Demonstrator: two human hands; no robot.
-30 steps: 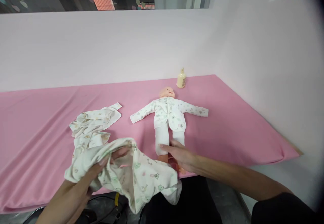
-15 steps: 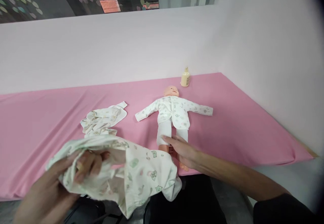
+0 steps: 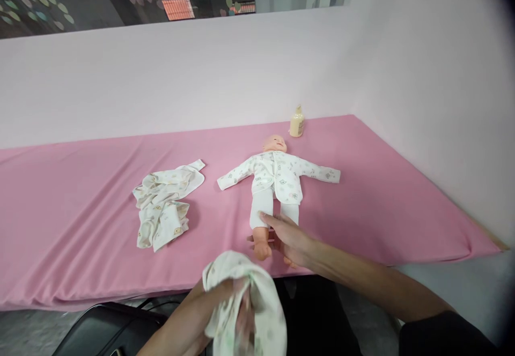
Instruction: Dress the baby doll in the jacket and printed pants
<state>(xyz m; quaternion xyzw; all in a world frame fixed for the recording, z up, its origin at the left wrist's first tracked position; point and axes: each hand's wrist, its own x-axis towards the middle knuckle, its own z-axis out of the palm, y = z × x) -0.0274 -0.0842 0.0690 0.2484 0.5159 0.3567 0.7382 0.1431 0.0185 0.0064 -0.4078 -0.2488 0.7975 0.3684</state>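
A baby doll (image 3: pixel 275 144) lies on its back on the pink cover, in a white printed jacket (image 3: pixel 284 176) and plain white trousers (image 3: pixel 261 206). My right hand (image 3: pixel 289 240) is wrapped round the doll's lower leg (image 3: pixel 261 238), thumb on the trouser hem, fingers beneath. Close to me, below the table's front edge, my left hand (image 3: pixel 243 313) has a bunched white printed baby garment (image 3: pixel 265 297) around it; its fingers are partly covered and blurred by motion.
Other printed baby clothes (image 3: pixel 164 206) lie crumpled left of the doll. A cream pump bottle (image 3: pixel 296 123) stands by the back wall. The pink-covered table (image 3: pixel 80 195) meets walls behind and at right. A black chair (image 3: pixel 108 329) stands at the front left.
My left hand has swung right and down toward my lap with the garment, uncovering the doll's foot and more of the crumpled clothes. My right hand has stayed at the doll's leg.
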